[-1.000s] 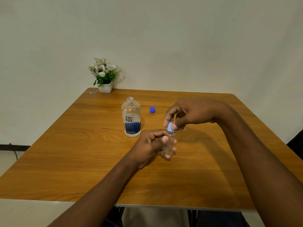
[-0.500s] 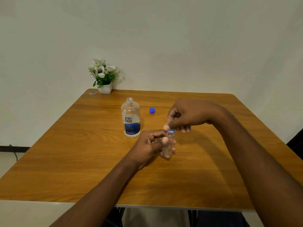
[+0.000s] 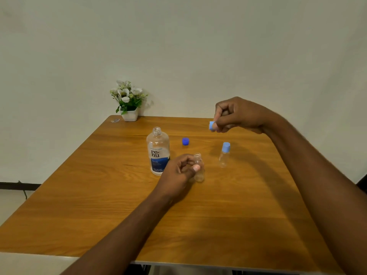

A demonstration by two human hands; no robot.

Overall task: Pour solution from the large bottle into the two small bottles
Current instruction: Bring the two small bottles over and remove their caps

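Observation:
The large clear bottle [image 3: 158,151] with a blue and white label stands uncapped near the middle of the wooden table [image 3: 99,205]. Its dark blue cap [image 3: 185,141] lies just to its right. My left hand [image 3: 178,173] grips a small clear bottle [image 3: 198,169], which stands open on the table. My right hand [image 3: 236,115] is raised above the far right of the table and pinches that bottle's light blue cap [image 3: 212,126]. A second small bottle [image 3: 224,155] stands to the right with its light blue cap on.
A white pot of white flowers [image 3: 129,102] sits at the table's far left corner against the wall, with a small clear scrap [image 3: 115,120] beside it. A dark cable [image 3: 21,190] runs along the floor at left.
My right hand has lifted the light blue cap off the small bottle and moved up and to the right. The second small bottle, hidden behind that hand before, now shows.

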